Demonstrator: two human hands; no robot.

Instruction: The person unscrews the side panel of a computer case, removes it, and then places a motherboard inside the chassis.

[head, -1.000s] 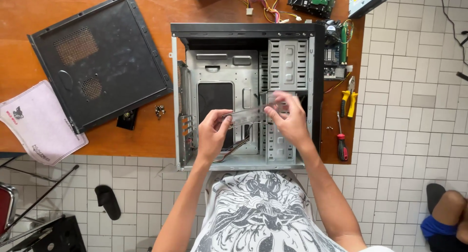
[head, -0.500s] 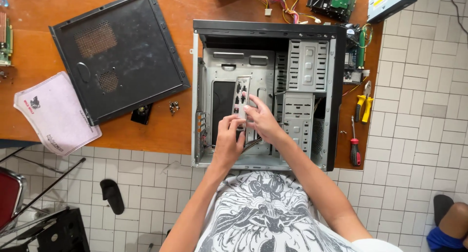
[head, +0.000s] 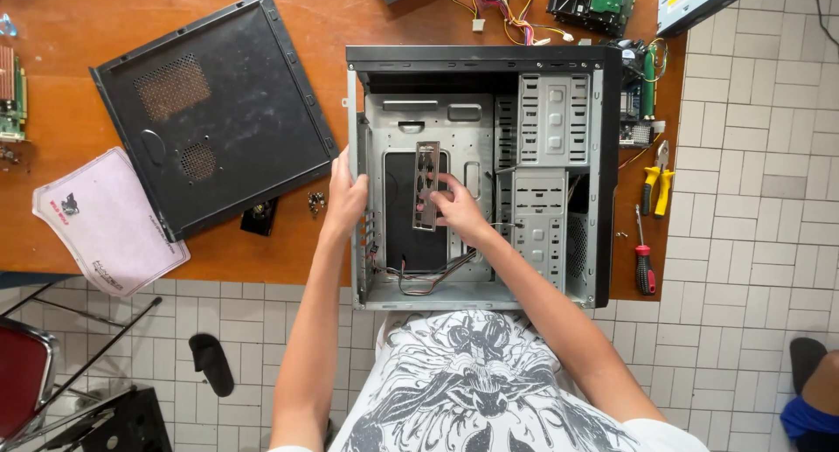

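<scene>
An open computer case [head: 603, 163] lies on its side on the wooden table, its inside bare metal. My right hand [head: 459, 209] holds a thin silver port plate [head: 426, 183] upright-long over the dark rear opening inside the case. My left hand [head: 347, 197] grips the case's left outer wall. Loose coloured wires [head: 428, 277] lie at the case bottom near me.
The removed black side panel [head: 210, 111] lies left of the case, with a pale mouse pad [head: 105, 225] beside it. Yellow-handled pliers [head: 655, 185] and a red screwdriver [head: 644, 264] lie right of the case. Drives, cables and a circuit board sit along the far edge.
The plate moved from between both hands near me deeper into the case. My left hand left it and went to the case's left wall.
</scene>
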